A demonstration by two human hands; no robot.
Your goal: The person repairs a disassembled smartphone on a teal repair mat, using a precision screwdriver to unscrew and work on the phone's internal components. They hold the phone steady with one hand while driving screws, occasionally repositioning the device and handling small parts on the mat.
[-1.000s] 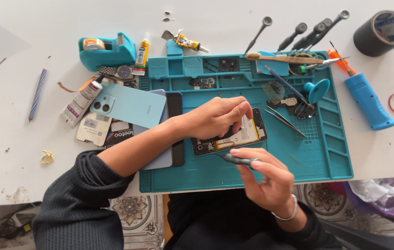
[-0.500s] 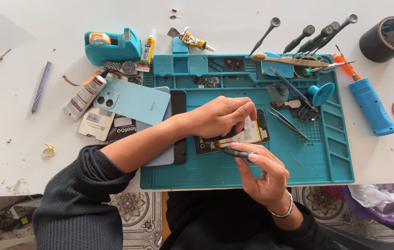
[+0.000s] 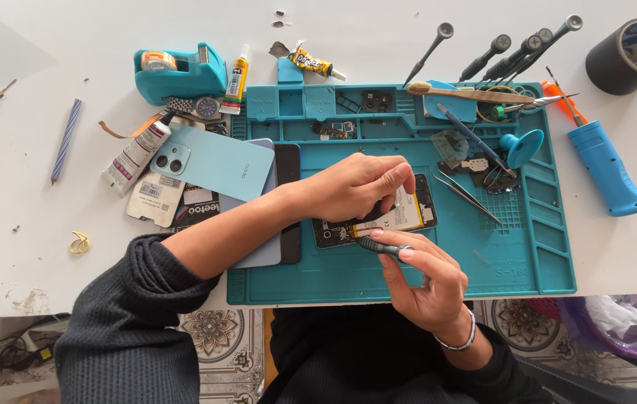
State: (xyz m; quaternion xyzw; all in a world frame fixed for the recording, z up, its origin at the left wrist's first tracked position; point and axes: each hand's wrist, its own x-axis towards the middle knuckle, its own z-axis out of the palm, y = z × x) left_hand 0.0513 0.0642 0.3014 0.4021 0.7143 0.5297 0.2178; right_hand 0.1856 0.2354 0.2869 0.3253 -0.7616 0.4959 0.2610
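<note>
An opened phone (image 3: 423, 217) lies on the teal repair mat (image 3: 348, 269), its battery showing. My left hand (image 3: 359, 187) rests over the phone, fingers pinching the upper edge of the battery. My right hand (image 3: 423, 280) is just below it, holding a small dark screwdriver (image 3: 378, 247) between thumb and fingers, its tip at the phone's lower edge. Much of the phone is hidden under my left hand.
A light blue phone back cover (image 3: 213, 161) and a dark phone (image 3: 288, 172) lie at the mat's left. Tweezers (image 3: 468, 196), a blue suction cup (image 3: 522, 146), screwdrivers (image 3: 505, 52), a tape dispenser (image 3: 180, 71), glue tubes (image 3: 237, 78), a tape roll (image 3: 632, 54) and a blue handle (image 3: 606, 168) surround it.
The right hand with the screwdriver has moved up closer to the phone's lower edge. The left hand stays on the battery.
</note>
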